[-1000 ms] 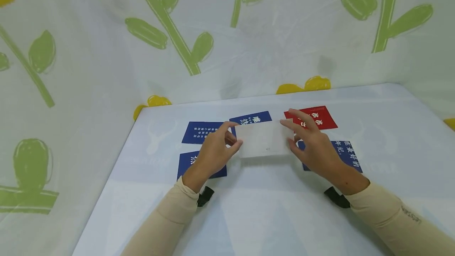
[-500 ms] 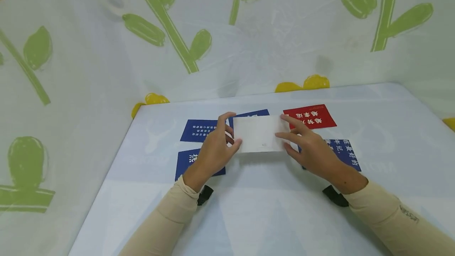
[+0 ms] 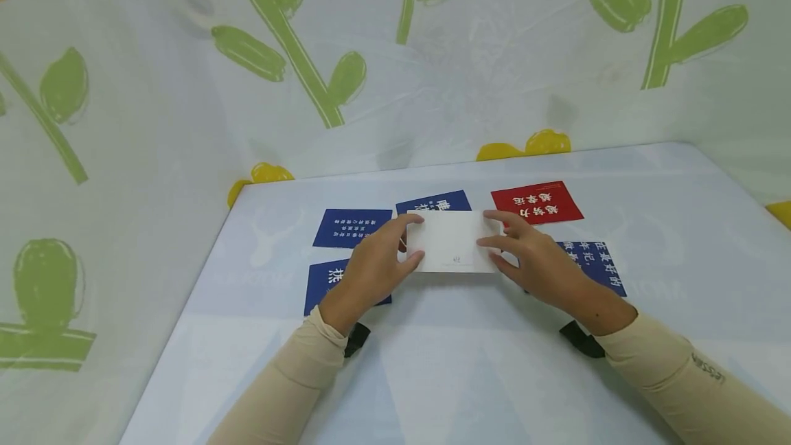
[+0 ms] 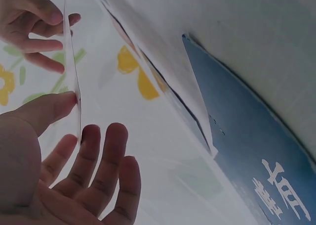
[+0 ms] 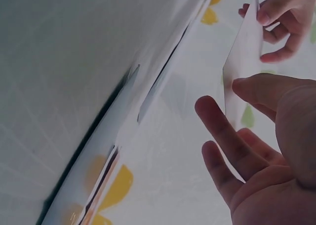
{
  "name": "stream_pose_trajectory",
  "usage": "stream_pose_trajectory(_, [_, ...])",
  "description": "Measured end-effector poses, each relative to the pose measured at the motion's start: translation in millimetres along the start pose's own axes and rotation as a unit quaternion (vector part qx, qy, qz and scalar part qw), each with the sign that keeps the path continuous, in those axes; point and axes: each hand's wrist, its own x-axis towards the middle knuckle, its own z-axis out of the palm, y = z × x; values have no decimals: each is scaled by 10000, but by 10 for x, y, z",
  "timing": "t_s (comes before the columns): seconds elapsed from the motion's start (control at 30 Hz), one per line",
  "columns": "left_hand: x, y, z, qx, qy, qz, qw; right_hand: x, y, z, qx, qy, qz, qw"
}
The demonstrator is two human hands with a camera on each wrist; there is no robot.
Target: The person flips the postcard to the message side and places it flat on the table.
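A white card (image 3: 454, 242) with small print near its lower edge is held above the table between both hands, its plain side towards the head view. At its left end my left hand (image 3: 375, 259) pinches it, the thumb on the near face, as the left wrist view of the card (image 4: 71, 57) also shows. My right hand (image 3: 544, 263) pinches the other end. From the right wrist view, the right thumb (image 5: 266, 91) lies on the card's (image 5: 242, 54) near face, while other fingers spread beside and behind it.
On the white table (image 3: 457, 362) lie a red card (image 3: 537, 202) and several blue cards with white characters: one at left (image 3: 351, 227), one nearer (image 3: 321, 283), one behind the held card (image 3: 434, 202), one at right (image 3: 596, 265). A leaf-patterned curtain (image 3: 482, 88) stands behind.
The white card rises slightly, then comes down and tilts so its plain face shows more fully. Right-hand fingers have shifted onto that face. The cards on the table stay put.
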Motion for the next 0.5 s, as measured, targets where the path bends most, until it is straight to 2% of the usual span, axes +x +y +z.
stream_pose_trajectory(0.27, [-25,-23,42,354,-218,68,9991,-19,9,9,-199,-407,-5,9990])
stream_pose_trajectory(0.5, [-7,-13,44,601,-665,-129,9959,1,-4,-3,-279,-730,75,9969])
